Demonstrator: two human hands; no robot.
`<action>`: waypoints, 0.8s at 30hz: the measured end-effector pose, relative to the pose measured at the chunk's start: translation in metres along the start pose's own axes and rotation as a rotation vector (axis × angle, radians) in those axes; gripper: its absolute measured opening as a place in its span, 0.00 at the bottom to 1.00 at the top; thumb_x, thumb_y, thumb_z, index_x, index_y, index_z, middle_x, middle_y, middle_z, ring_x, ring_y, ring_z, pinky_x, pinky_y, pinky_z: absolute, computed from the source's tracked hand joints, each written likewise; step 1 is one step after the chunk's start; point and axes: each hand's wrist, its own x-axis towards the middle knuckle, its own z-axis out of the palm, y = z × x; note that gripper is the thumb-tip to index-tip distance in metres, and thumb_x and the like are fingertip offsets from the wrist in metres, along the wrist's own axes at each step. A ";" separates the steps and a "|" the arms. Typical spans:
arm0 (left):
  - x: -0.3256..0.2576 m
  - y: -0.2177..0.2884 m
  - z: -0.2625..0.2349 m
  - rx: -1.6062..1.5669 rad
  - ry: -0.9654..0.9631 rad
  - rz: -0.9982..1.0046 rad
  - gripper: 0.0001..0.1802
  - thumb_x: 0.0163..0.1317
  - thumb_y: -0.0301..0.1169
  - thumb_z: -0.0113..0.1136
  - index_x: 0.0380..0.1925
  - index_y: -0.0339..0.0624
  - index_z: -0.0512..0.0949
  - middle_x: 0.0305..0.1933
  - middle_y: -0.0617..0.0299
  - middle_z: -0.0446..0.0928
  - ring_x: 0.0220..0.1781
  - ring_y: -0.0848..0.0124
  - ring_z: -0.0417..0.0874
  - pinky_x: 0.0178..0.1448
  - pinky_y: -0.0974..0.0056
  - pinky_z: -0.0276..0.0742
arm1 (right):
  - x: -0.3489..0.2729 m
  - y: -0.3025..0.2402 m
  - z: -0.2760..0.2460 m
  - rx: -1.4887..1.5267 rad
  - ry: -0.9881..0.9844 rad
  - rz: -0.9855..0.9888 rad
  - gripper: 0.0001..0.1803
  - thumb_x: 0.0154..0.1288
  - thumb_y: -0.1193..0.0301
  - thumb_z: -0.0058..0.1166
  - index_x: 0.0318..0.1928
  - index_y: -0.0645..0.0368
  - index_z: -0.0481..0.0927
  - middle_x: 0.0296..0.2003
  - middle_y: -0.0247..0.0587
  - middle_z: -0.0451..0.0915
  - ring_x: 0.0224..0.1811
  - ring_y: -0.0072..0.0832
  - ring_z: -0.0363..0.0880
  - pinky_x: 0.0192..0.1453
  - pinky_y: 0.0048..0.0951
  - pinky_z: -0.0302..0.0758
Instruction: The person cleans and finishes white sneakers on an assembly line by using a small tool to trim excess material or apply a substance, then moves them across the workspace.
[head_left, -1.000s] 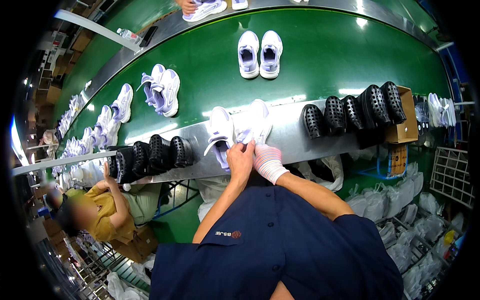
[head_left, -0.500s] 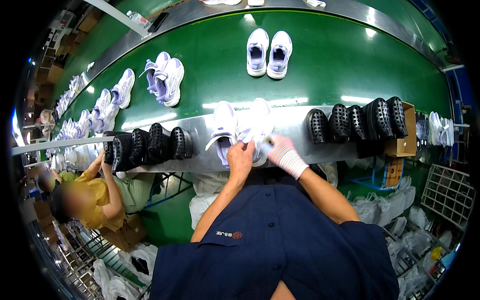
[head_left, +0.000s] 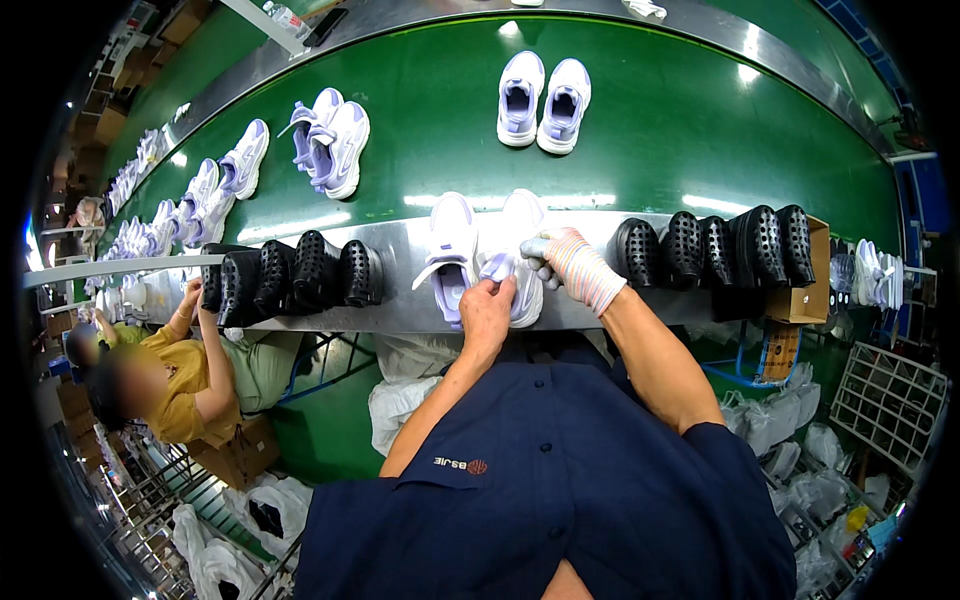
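Note:
A pair of white and lavender sneakers stands on the metal ledge in front of me, toes pointing away. The left sneaker (head_left: 452, 235) has its strap folded out to the left and nothing in its opening. At the right sneaker (head_left: 523, 215), my bare left hand (head_left: 487, 312) pinches the lavender tongue (head_left: 497, 267) near the opening. My right hand (head_left: 570, 262), in a striped knit glove with grey fingertips, is at that sneaker's right side, its fingers curled together. Whatever those fingers hold, if anything, is hidden.
Black perforated shoe forms stand in rows on the ledge, one row at left (head_left: 315, 270), another at right (head_left: 715, 245) beside a cardboard box (head_left: 812, 285). More sneakers (head_left: 540, 100) sit on the green belt (head_left: 430, 110). A person in yellow (head_left: 190, 385) works at left.
My right hand has risen slightly up and right along the right sneaker, and its fingers now show curled. My left hand stays near the opening, where the tongue shows more. The view has shifted slightly.

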 end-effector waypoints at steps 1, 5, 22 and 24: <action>0.000 -0.001 0.000 -0.002 -0.005 -0.015 0.24 0.64 0.43 0.66 0.29 0.25 0.84 0.23 0.47 0.80 0.26 0.59 0.79 0.36 0.54 0.73 | 0.001 -0.002 0.000 0.033 0.008 0.027 0.16 0.65 0.58 0.66 0.33 0.58 0.83 0.23 0.32 0.77 0.19 0.18 0.70 0.17 0.23 0.65; 0.000 0.004 0.003 0.024 -0.016 -0.007 0.24 0.64 0.44 0.66 0.29 0.26 0.84 0.25 0.41 0.82 0.27 0.51 0.83 0.39 0.51 0.75 | 0.006 -0.016 0.008 0.032 0.051 0.066 0.22 0.65 0.52 0.66 0.35 0.61 0.83 0.23 0.31 0.76 0.19 0.19 0.69 0.17 0.24 0.63; 0.001 -0.006 0.016 -0.404 0.067 -0.162 0.19 0.65 0.35 0.68 0.23 0.28 0.82 0.18 0.68 0.72 0.22 0.78 0.64 0.27 0.62 0.60 | 0.013 0.069 -0.009 0.174 0.010 0.013 0.07 0.69 0.70 0.64 0.40 0.61 0.86 0.25 0.31 0.80 0.22 0.19 0.74 0.21 0.24 0.71; 0.001 -0.006 0.016 -0.410 0.059 -0.166 0.19 0.65 0.35 0.68 0.23 0.28 0.81 0.18 0.68 0.72 0.22 0.78 0.64 0.27 0.62 0.60 | 0.019 0.083 -0.010 0.188 -0.017 0.008 0.08 0.69 0.71 0.64 0.44 0.63 0.85 0.27 0.33 0.82 0.23 0.20 0.76 0.23 0.24 0.74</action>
